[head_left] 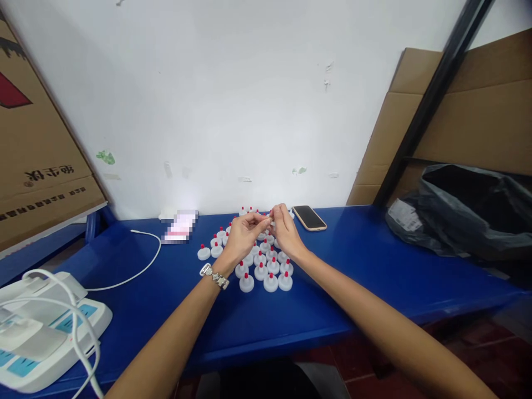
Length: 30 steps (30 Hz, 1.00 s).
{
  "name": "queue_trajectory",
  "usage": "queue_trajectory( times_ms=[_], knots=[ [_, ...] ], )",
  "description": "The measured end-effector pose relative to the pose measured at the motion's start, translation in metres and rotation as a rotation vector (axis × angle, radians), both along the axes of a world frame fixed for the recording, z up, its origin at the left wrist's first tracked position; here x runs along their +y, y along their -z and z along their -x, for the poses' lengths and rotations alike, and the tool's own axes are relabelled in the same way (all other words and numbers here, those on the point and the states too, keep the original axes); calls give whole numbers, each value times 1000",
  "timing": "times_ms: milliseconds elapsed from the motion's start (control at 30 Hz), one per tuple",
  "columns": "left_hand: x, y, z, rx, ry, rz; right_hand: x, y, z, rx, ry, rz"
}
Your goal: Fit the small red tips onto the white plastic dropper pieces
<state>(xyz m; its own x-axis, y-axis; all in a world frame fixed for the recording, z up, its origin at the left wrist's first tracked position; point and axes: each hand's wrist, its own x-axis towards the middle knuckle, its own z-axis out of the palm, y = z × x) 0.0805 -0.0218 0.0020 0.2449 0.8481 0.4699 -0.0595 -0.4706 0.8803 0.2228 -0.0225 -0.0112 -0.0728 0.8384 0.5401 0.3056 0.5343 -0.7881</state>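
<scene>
Both my hands meet above a cluster of white caps with red tips (266, 271) standing on the blue table (353, 266). My left hand (244, 234), with a bracelet at the wrist, pinches a small white piece together with my right hand (286, 231). The piece between the fingertips (271, 219) is mostly hidden, so I cannot tell its exact shape. Several more caps stand behind my hands near the wall.
A phone (310, 217) lies face up at the back of the table. A black plastic bag (469, 210) sits at the right, cardboard leans on both sides. A white cable (141, 260) runs to a white device (37, 327) at front left.
</scene>
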Motion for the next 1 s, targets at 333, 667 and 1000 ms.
queue_trajectory(
  times_ms=[333,667,1000],
  knots=[
    [25,-9,50,555,-336,-315,15,-1,-17,13,57,105],
    [34,7,45,1065,-289,-425,26,-3,-32,-36,101,77],
    [41,-38,5,1121,-314,-514,77,2,-83,-490,466,195]
  ],
)
